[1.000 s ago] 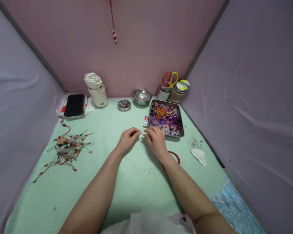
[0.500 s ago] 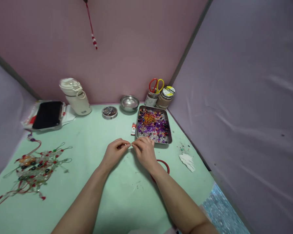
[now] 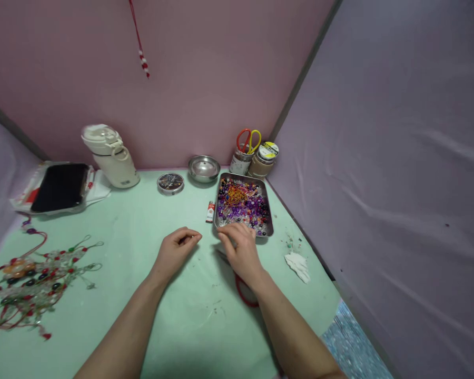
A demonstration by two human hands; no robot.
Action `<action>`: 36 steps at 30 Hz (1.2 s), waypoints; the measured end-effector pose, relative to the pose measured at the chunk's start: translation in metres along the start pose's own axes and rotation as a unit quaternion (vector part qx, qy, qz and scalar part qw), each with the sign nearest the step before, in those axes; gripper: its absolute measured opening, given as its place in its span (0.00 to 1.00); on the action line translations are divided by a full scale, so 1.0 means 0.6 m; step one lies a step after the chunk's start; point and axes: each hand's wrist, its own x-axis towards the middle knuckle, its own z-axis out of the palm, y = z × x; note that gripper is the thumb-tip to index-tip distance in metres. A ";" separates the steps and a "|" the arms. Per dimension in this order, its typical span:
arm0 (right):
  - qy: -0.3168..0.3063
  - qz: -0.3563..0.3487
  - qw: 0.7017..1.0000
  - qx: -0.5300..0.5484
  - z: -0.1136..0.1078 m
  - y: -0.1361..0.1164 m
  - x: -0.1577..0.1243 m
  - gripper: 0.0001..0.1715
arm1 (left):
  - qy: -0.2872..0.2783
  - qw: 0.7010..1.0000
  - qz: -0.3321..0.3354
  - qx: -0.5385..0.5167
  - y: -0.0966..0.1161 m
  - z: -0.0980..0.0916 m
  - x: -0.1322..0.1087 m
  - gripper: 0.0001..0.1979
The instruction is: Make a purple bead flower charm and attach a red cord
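My left hand (image 3: pixel 177 248) hovers over the middle of the table, thumb and forefinger pinched together. Whatever sits between those fingertips is too small to make out. Just right of it, apart by a short gap, my right hand (image 3: pixel 242 250) is closed with its thumb and forefinger tips close together, near the front rim of a metal tray (image 3: pixel 272 223). Many small beads (image 3: pixel 245 210), purple, clear, black and orange, fill this tray, with a tangle of orange cord (image 3: pixel 236 196) on top. Red-handled scissors (image 3: pixel 245 295) lie partly hidden beneath my right hand and forearm.
Behind stand a white bottle (image 3: pixel 114 163), a steel bowl (image 3: pixel 204 168), a round tin (image 3: pixel 170 182), a jar (image 3: pixel 263 160) and a cup of scissors (image 3: pixel 240 162). A lighter (image 3: pixel 210 212) lies beside the tray. Beaded strings (image 3: pixel 43 279) lie left, crumpled tissue (image 3: pixel 297 266) right.
My hands have moved apart from fingertips nearly touching. The view has shifted slightly, and more of the scissors now shows under my right hand.
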 end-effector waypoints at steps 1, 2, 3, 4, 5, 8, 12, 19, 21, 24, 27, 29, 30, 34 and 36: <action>0.009 -0.002 1.000 -0.007 -0.016 0.010 0.009 0.11 | 0.005 1.000 -0.005 0.000 -0.001 -0.001 0.000 0.08; 0.020 -0.001 1.000 -0.018 -0.034 0.023 0.021 0.10 | 0.008 1.000 -0.010 0.001 -0.001 -0.001 0.000 0.08; 0.039 0.003 0.999 -0.028 -0.053 0.041 0.037 0.10 | 0.011 1.000 -0.014 0.001 -0.001 -0.001 0.000 0.08; 0.054 0.014 0.998 -0.036 -0.072 0.062 0.055 0.10 | 0.014 1.000 -0.017 0.001 -0.001 -0.002 0.001 0.08; 0.079 0.032 0.995 -0.048 -0.090 0.086 0.075 0.10 | 0.016 1.000 -0.020 0.002 0.000 -0.002 0.001 0.08; 0.129 0.126 0.978 -0.102 -0.127 0.159 0.132 0.11 | 0.022 0.999 -0.022 0.005 0.000 -0.003 0.002 0.08; 0.113 0.172 0.970 -0.130 -0.127 0.224 0.179 0.15 | 0.020 1.000 -0.018 0.015 -0.004 -0.003 0.002 0.08; 0.020 0.132 0.986 -0.100 -0.085 0.247 0.218 0.20 | -0.002 0.999 -0.018 0.035 -0.013 -0.003 0.003 0.10; -0.010 0.126 0.987 -0.096 -0.077 0.248 0.224 0.22 | -0.009 0.999 -0.023 0.042 -0.013 -0.004 0.002 0.10; -0.058 0.114 0.988 -0.092 -0.065 0.246 0.230 0.25 | -0.018 0.998 -0.030 0.053 -0.012 -0.005 0.002 0.11; -0.108 0.097 0.986 -0.084 -0.050 0.238 0.234 0.28 | -0.019 0.998 -0.033 0.059 -0.010 -0.005 0.002 0.12; -0.140 0.089 0.983 -0.078 -0.039 0.232 0.235 0.32 | -0.019 0.997 -0.035 0.061 -0.010 -0.006 0.001 0.13; -0.160 0.088 0.981 -0.073 -0.035 0.228 0.235 0.35 | -0.018 0.997 -0.035 0.062 -0.010 -0.006 0.001 0.13; -0.253 0.075 0.964 -0.031 -0.030 0.214 0.228 0.47 | -0.021 0.997 -0.033 0.063 -0.013 -0.006 0.002 0.13; -0.289 0.056 0.956 -0.014 -0.031 0.203 0.222 0.49 | -0.020 0.997 -0.036 0.062 -0.015 -0.007 0.002 0.13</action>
